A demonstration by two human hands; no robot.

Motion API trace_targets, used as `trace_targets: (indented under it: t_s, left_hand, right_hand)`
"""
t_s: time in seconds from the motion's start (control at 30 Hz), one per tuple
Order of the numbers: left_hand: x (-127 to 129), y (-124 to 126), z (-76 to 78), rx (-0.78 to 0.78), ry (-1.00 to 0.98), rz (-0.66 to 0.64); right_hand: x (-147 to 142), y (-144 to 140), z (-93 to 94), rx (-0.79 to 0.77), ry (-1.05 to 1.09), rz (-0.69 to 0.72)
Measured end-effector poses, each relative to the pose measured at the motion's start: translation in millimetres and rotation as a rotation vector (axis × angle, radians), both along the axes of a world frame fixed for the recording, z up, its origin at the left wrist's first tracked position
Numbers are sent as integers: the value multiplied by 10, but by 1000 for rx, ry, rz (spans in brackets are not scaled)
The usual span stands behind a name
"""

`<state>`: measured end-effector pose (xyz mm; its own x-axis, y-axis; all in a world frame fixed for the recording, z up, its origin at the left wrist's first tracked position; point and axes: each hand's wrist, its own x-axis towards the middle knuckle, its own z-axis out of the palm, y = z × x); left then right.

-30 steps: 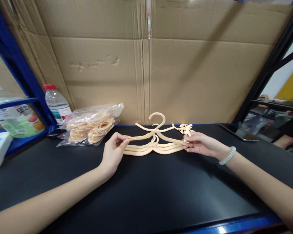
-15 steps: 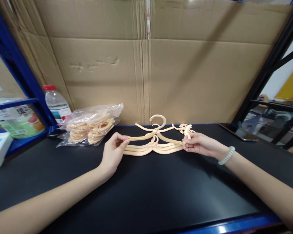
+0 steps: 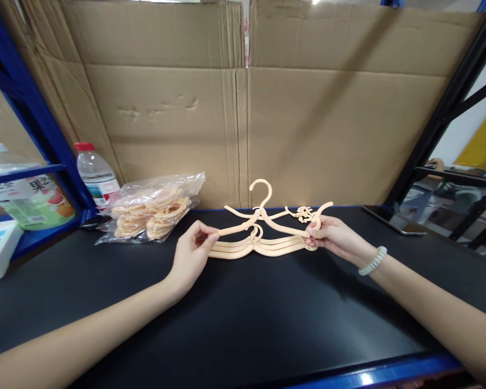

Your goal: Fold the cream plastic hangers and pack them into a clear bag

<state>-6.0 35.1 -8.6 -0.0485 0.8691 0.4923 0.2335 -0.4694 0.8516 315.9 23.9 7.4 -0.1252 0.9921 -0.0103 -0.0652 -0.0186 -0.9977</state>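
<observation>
A cream plastic clothes hanger (image 3: 284,228) is held up between my two hands, its hook pointing upward. My left hand (image 3: 192,253) pinches its left arm end. At the other end my right hand (image 3: 335,237), with a coiled band on the wrist, grips the tip, and a curved piece sticks up past the fingers. Below and behind it lies a group of matching hangers (image 3: 235,253) nested together on the black table. Another hanger part (image 3: 237,212) lies farther back, beside a small heap of cream pieces (image 3: 303,213).
A clear plastic bag (image 3: 154,208) of similar cream parts lies at the back left, near a red-capped bottle (image 3: 99,175). A phone-like dark slab (image 3: 392,220) rests at the back right. Cardboard (image 3: 166,119) walls the rear. A white tray (image 3: 2,251) sits far left.
The held hanger has tilted more upright, its hook rising and its face turning toward me. The curved piece at my right hand now stands up more visibly.
</observation>
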Motion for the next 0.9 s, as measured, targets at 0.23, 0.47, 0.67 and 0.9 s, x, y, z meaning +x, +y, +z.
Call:
trace_targets:
  t_s: [0.23,0.47,0.67,0.9]
  left_hand:
    - [41,-99,46,52,237,-7]
    - [-106,-30,144,481,944,-34]
    - [-192,1,287,538,1063,-28]
    - [-235,-50,493,600,1203,-326]
  right_hand:
    - [10,15,25,-10,92,-13]
    - [45,28,56,-54,134,18]
    - [245,147,78,-13,229,-31]
    - [654,190,137,9,-183,90]
